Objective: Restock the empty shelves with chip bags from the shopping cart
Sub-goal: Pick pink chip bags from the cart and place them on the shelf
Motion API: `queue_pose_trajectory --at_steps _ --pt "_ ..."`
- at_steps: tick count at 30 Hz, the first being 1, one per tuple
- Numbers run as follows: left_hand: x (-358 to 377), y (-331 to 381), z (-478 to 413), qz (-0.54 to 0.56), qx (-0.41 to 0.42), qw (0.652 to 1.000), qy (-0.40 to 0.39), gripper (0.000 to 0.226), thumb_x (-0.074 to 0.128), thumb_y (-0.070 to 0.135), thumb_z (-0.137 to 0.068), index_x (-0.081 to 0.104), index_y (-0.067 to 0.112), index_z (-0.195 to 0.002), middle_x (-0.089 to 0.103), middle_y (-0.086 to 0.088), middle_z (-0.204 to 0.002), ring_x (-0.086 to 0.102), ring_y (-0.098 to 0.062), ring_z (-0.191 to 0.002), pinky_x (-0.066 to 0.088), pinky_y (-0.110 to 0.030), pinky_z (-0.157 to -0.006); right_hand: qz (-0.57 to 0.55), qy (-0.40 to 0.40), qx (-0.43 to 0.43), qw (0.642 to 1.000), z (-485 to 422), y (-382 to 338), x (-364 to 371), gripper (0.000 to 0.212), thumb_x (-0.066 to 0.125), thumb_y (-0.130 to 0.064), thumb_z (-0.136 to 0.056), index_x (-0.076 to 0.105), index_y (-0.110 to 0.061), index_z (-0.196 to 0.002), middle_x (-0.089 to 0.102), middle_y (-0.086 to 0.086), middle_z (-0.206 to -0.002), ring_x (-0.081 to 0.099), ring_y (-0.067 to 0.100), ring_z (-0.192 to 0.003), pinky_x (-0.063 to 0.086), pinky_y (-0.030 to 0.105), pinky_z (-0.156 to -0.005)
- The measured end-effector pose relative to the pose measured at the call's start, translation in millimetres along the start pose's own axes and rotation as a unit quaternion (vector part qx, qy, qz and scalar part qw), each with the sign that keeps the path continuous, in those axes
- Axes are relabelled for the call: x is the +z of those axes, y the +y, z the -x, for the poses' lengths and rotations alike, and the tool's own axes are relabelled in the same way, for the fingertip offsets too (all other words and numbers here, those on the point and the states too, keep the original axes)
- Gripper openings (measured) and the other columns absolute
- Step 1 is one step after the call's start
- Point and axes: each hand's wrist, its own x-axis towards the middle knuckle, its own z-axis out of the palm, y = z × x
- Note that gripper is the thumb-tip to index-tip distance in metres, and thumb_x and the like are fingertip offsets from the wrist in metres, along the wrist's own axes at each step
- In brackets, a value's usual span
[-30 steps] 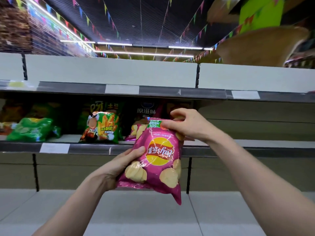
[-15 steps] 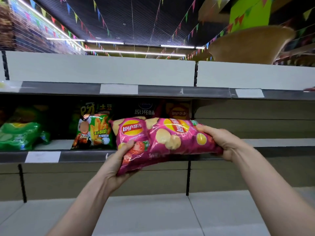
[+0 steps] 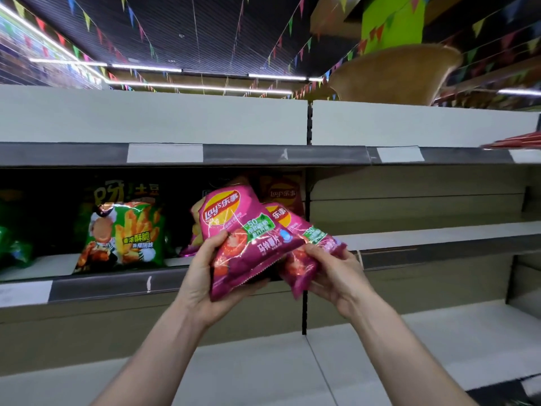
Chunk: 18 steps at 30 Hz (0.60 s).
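Left hand (image 3: 202, 279): grasping. The thumb lies across the face of the front pink bag (image 3: 243, 230); the fingers curl under its bottom seam. The bag is upright, tilted slightly right, logo uppermost.

Right hand (image 3: 336, 276): grasping. The thumb presses on the lower part of the second pink bag (image 3: 304, 247); the fingers wrap behind it and are mostly hidden. This bag leans right, and the front bag covers its upper left corner.

Location: both bags are held in the air in front of the middle shelf (image 3: 102, 285), close to the dark upright between the two bays. Neither bag rests on the shelf.

On the left bay stand a green snack bag (image 3: 123, 235) and, further back, an orange bag (image 3: 282, 191).
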Motion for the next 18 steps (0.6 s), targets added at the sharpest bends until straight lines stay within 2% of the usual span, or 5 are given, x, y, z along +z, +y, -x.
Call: queue_pose_trajectory --at_steps 3,8,11,15,18 --pt "-2.6 4.2 -9.1 0.017 -0.019 1.0 0.013 0.058 0.069 0.036 -0.072 0.056 0.011 -0.122 0.07 -0.017 -0.111 0.064 -0.035 -0.109 0.044 -0.064 -0.096 0.044 -0.006 0.004 0.999 -0.8 -0.2 -4.8 0.059 0.083 -0.023 -0.073 0.047 -0.017 -0.119 0.07 0.014 -0.102 0.073 0.027 -0.078 0.059 0.037 -0.063" --pt "-4.6 11.1 -15.7 0.02 -0.035 0.999 0.008 0.054 0.068 0.036 -0.076 0.057 0.011 -0.122 0.069 -0.017 -0.112 0.064 -0.035 -0.109 0.045 -0.064 -0.094 0.119 -0.01 0.003 0.993 -7.8 -4.7 -16.5 0.039 0.076 -0.04 -0.078 0.064 -0.015 -0.105 0.073 0.005 -0.097 0.069 0.018 -0.09 0.058 0.034 -0.068" --pt "-5.8 14.6 -18.3 0.01 -0.034 0.999 0.005 0.055 0.07 0.034 -0.073 0.057 0.011 -0.122 0.07 -0.016 -0.11 0.066 -0.034 -0.106 0.045 -0.065 -0.092 0.124 0.003 -0.01 0.992 -14.3 -14.6 -23.1 0.035 0.075 -0.037 -0.08 0.066 -0.013 -0.104 0.074 0.004 -0.087 0.069 0.019 -0.086 0.055 0.031 -0.067" --pt "-6.4 18.7 -22.4 -0.009 -0.037 0.999 -0.002 0.056 0.07 0.034 -0.071 0.057 0.012 -0.12 0.072 -0.015 -0.104 0.067 -0.033 -0.101 0.045 -0.066 -0.091 0.232 -0.085 -0.009 0.969 -16.7 -30.5 -25.4 0.057 0.08 -0.026 -0.074 0.055 -0.018 -0.124 0.071 0.004 -0.102 0.068 0.018 -0.089 0.055 0.033 -0.074" --pt "-6.9 21.9 -26.6 -0.033 -0.043 0.998 -0.01 0.056 0.07 0.035 -0.073 0.057 0.012 -0.122 0.073 -0.015 -0.105 0.07 -0.033 -0.097 0.047 -0.065 -0.09 0.252 -0.147 0.016 0.956 -16.6 -42.2 -15.0 0.061 0.074 -0.045 -0.067 0.059 -0.017 -0.12 0.074 0.004 -0.101 0.07 0.017 -0.087 0.056 0.034 -0.079"
